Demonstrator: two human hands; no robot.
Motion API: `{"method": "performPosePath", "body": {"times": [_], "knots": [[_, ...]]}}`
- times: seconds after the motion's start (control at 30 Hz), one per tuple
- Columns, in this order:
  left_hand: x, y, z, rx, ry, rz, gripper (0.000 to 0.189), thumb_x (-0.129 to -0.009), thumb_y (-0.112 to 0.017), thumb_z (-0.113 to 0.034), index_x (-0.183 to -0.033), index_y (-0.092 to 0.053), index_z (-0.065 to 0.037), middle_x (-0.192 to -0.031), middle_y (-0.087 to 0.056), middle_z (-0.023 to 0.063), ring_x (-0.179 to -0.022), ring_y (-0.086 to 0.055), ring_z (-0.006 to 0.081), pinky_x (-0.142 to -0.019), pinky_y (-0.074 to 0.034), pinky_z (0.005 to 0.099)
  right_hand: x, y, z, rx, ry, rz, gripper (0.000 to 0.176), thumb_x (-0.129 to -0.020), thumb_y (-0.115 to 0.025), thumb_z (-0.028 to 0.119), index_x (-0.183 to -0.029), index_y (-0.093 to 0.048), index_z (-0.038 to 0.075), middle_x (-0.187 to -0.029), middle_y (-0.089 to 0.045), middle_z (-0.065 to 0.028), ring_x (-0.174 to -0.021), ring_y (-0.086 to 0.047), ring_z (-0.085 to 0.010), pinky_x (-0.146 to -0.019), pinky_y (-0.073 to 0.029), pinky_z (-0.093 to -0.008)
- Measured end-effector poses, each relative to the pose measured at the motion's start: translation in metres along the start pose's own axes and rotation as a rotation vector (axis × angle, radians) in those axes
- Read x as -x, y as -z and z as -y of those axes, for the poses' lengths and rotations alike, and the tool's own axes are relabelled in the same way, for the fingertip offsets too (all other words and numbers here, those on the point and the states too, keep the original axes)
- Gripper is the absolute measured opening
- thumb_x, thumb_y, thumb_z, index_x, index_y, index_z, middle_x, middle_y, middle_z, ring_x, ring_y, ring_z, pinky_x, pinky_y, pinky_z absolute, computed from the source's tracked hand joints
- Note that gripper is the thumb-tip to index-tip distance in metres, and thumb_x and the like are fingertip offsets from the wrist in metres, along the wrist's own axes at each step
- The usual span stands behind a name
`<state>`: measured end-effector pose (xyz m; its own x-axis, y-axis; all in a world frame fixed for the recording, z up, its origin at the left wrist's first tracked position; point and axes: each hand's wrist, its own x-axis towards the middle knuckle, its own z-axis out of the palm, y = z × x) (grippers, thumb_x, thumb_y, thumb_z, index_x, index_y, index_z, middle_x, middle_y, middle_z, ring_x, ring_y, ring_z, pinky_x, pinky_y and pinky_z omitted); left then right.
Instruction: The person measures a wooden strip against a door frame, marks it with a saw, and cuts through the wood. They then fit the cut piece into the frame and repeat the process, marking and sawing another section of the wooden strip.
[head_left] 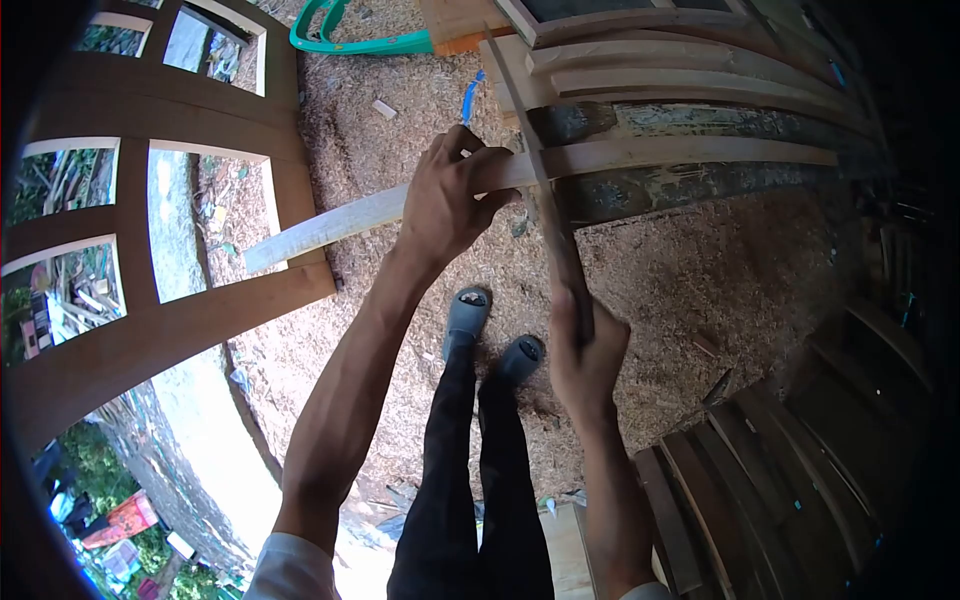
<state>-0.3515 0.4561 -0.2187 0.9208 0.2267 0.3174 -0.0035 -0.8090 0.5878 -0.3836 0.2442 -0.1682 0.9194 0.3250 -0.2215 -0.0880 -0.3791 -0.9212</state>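
Observation:
A long pale wooden strip (pixel 345 222) runs from the window frame on the left to the dark weathered plank (pixel 690 187) on the right. My left hand (pixel 450 190) is wrapped round the strip near its middle, fingers curled over it. Just right of it, a handsaw (pixel 535 150) lies across the strip, its narrow blade pointing up and away. My right hand (pixel 588 345) is closed round the saw's dark handle. Whether the blade has cut into the wood cannot be made out.
A brown wooden window frame (pixel 210 320) stands at the left. Stacked boards (pixel 700 85) lie at the upper right, more planks (pixel 720 460) at the lower right. A green plastic frame (pixel 390 45) is at the top. Sawdust covers the ground round my sandals (pixel 468 313).

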Motion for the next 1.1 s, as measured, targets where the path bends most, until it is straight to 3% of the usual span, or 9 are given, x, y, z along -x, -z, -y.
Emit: {"method": "performPosePath", "body": {"times": [0.17, 0.3, 0.4, 0.57, 0.63, 0.8, 0.83, 0.93, 1.1], "knots": [[-0.003, 0.003, 0.001, 0.029, 0.050, -0.002, 0.041, -0.065, -0.084, -0.018, -0.102, -0.070, -0.009, -0.087, -0.056, 0.0094, -0.084, -0.058, 0.0292, -0.077, -0.048, 0.0411, 0.122, 0.039, -0.048, 0.075, 0.006, -0.070, 0.051, -0.097, -0.051, 0.042, -0.064, -0.050, 0.003, -0.052, -0.042, 0.0035, -0.047, -0.041, -0.0038, -0.044, -0.027, -0.0246], [0.000, 0.002, -0.001, 0.003, 0.026, -0.013, 0.040, -0.066, -0.083, -0.018, -0.103, -0.070, -0.010, -0.087, -0.055, 0.0085, -0.083, -0.057, 0.0287, -0.076, -0.047, 0.0401, 0.089, 0.034, -0.042, 0.101, -0.044, -0.015, 0.050, -0.098, -0.050, 0.040, -0.063, -0.049, 0.005, -0.052, -0.043, 0.0025, -0.046, -0.040, -0.0047, -0.043, -0.026, -0.0243], [0.000, 0.001, -0.001, 0.006, 0.032, -0.016, 0.041, -0.065, -0.084, -0.019, -0.103, -0.070, -0.011, -0.087, -0.055, 0.0081, -0.083, -0.057, 0.0285, -0.076, -0.047, 0.0406, 0.051, 0.017, -0.029, -0.105, -0.071, -0.035, 0.050, -0.099, -0.049, 0.037, -0.061, -0.045, 0.005, -0.051, -0.042, 0.0022, -0.045, -0.038, -0.0053, -0.043, -0.026, -0.0241], [0.000, 0.001, 0.000, 0.033, 0.043, -0.002, 0.042, -0.064, -0.085, -0.021, -0.102, -0.071, -0.011, -0.085, -0.055, 0.0072, -0.083, -0.057, 0.0282, -0.075, -0.047, 0.0412, 0.076, 0.027, -0.032, -0.074, -0.060, 0.010, 0.050, -0.099, -0.050, 0.037, -0.061, -0.045, 0.005, -0.050, -0.041, 0.0017, -0.044, -0.038, -0.0057, -0.042, -0.026, -0.0245], [0.000, 0.000, 0.000, 0.021, 0.054, 0.000, 0.042, -0.064, -0.085, -0.021, -0.102, -0.071, -0.011, -0.085, -0.054, 0.0071, -0.082, -0.057, 0.0281, -0.075, -0.048, 0.0408, 0.097, 0.036, -0.042, -0.038, -0.076, 0.048, 0.039, -0.096, -0.054, 0.030, -0.069, -0.058, 0.001, -0.050, -0.049, -0.0019, -0.044, -0.051, -0.0103, -0.043, -0.035, -0.0280], [0.000, 0.001, -0.003, 0.002, 0.074, 0.021, 0.042, -0.065, -0.084, -0.022, -0.103, -0.071, -0.011, -0.084, -0.054, 0.0073, -0.081, -0.056, 0.0275, -0.074, -0.048, 0.0402, 0.067, 0.021, -0.032, 0.073, -0.042, -0.001, 0.033, -0.095, -0.055, 0.025, -0.071, -0.059, 0.002, -0.049, -0.047, -0.0004, -0.043, -0.048, -0.0096, -0.043, -0.034, -0.0276], [0.000, 0.001, -0.003, -0.005, 0.066, 0.009, 0.041, -0.066, -0.084, -0.024, -0.103, -0.071, -0.011, -0.083, -0.054, 0.0076, -0.080, -0.056, 0.0274, -0.073, -0.048, 0.0403, 0.057, 0.017, -0.030, 0.068, -0.045, -0.010, 0.033, -0.095, -0.055, 0.025, -0.071, -0.059, 0.002, -0.049, -0.047, -0.0004, -0.043, -0.048, -0.0096, -0.043, -0.034, -0.0276], [-0.002, 0.001, -0.004, 0.011, 0.050, -0.003, 0.040, -0.069, -0.083, -0.028, -0.103, -0.071, -0.011, -0.082, -0.054, 0.0083, -0.078, -0.057, 0.0273, -0.071, -0.047, 0.0402, 0.045, 0.012, -0.023, -0.230, -0.123, 0.033, 0.048, -0.100, -0.051, 0.037, -0.062, -0.042, 0.008, -0.051, -0.040, 0.0032, -0.044, -0.037, -0.0050, -0.042, -0.027, -0.0246], [-0.007, 0.004, -0.005, 0.057, 0.059, -0.008, 0.036, -0.073, -0.081, -0.031, -0.101, -0.070, -0.011, -0.080, -0.054, 0.0091, -0.074, -0.057, 0.0273, -0.067, -0.047, 0.0394, 0.086, 0.032, -0.040, -0.005, -0.099, 0.043, 0.048, -0.099, -0.050, 0.037, -0.063, -0.046, 0.005, -0.051, -0.042, 0.0027, -0.044, -0.041, -0.0062, -0.043, -0.028, -0.0249]]}}
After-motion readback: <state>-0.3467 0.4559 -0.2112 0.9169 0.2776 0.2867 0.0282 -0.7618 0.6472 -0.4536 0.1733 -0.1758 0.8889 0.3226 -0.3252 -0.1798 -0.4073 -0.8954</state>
